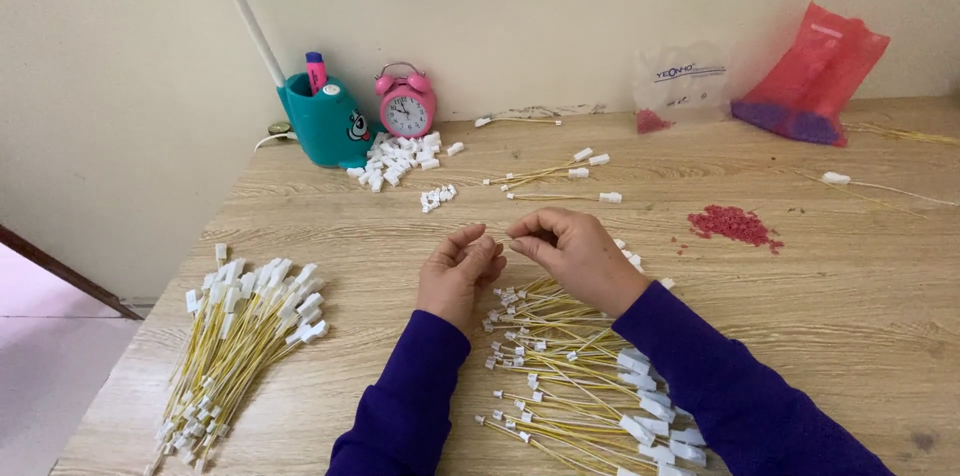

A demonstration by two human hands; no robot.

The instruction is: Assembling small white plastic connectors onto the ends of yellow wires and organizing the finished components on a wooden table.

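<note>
Looking down, we see our left hand [458,269] and right hand [570,248] close together over the wooden table [800,286]. The fingertips pinch in toward each other, but what they hold is too small for us to tell. Just under our hands lies a loose pile of yellow wires [575,376] with white plugs on the ends. Most of them run sideways, white plugs to the right. A tidy bundle of the same wires [235,341] lies well off to the left.
</note>
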